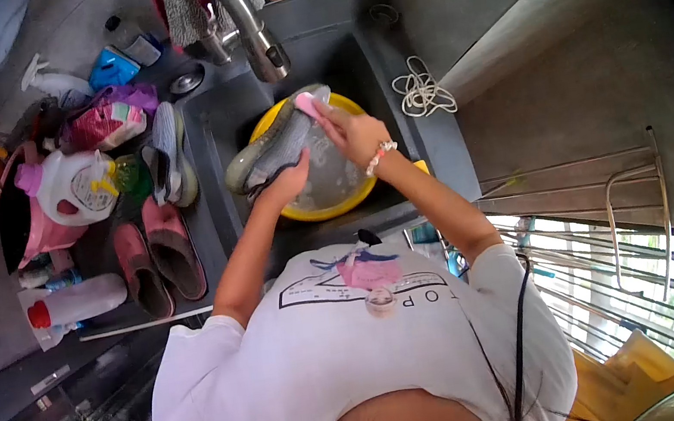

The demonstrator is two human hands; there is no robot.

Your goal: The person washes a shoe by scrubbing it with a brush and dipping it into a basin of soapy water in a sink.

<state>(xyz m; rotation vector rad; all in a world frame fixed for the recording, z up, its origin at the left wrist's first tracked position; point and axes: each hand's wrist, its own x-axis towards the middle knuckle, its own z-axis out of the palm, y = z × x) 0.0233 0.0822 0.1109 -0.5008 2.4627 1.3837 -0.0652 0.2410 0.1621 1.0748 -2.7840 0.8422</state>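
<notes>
L hand (291, 184) grips 1 grey shoe (273, 143) over 1 yellow basin (329, 213); R hand (355, 131) grips 1 pink item (306, 103) against it. Worktop (98, 260), L side: 2 pink boots (164, 227), 1 spare shoe (165, 145).

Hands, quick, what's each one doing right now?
Left hand: closed, holding the grey shoe.
Right hand: closed, holding a small pink object at the shoe.
</notes>
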